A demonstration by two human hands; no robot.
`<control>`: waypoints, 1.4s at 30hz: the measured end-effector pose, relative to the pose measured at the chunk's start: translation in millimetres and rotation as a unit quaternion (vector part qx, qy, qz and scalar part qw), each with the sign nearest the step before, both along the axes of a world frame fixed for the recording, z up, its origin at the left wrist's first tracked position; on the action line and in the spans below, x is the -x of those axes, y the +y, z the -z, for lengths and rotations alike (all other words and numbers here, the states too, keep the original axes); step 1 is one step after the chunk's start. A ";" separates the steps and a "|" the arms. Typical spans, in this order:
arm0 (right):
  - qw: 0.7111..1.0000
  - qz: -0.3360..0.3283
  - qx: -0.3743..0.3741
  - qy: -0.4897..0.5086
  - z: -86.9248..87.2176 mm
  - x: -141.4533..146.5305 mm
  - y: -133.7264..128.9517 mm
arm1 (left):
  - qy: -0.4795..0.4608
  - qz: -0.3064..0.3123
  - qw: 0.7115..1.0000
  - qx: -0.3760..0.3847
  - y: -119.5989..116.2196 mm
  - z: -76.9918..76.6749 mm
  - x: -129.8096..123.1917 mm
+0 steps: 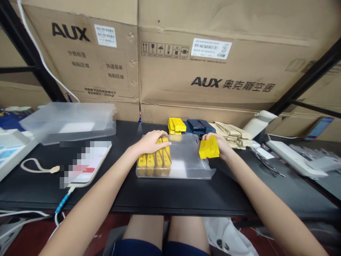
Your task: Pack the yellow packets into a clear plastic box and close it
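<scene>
A clear plastic box (190, 173) lies on the black table in front of me. Several yellow packets (159, 159) stand in a row in its left part. My left hand (150, 142) curls over the top of this row from behind, its thumb stretched across the rightmost one. My right hand (222, 144) grips a single yellow packet (209, 147), held tilted over the box's right edge. The fingertips behind that packet are partly hidden. Inside the box, the right part shows a pale rectangle and no packets.
Behind the box sit stacks of yellow packets (176, 125), dark blue packets (198, 126) and cream packets (230, 133). A white bottle (259, 124) leans beside them. Rightward is a power strip (295, 160); leftward are a charging phone (93, 169) and clear plastic boxes (71, 121). Cartons (170, 81) stand behind.
</scene>
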State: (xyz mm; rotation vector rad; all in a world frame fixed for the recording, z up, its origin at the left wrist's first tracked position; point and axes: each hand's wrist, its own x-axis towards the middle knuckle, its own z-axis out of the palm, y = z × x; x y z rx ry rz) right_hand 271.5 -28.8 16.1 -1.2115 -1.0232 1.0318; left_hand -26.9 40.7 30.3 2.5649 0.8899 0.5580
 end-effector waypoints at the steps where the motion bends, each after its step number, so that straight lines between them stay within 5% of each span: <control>1: 1.000 0.004 -0.001 0.001 1.0 -0.6 1.1 | -0.004 0.001 1.000 0.000 0.1 -0.2 0.2; 17: 0.994 0.069 -0.089 0.008 16.4 -27.0 9.8 | -0.061 0.013 0.997 0.051 2.8 -1.0 3.0; 23: 0.977 0.128 -0.155 -0.077 21.5 -33.4 12.3 | -0.063 0.013 0.997 0.044 2.2 -1.1 3.0; 30: 0.947 0.222 -0.228 -0.050 23.1 -33.8 15.0 | -0.062 0.014 0.997 0.046 2.2 -1.0 3.0; 42: 0.936 0.222 -0.227 -0.152 13.4 -14.5 3.1 | -0.065 0.017 0.997 0.041 1.3 -1.9 2.3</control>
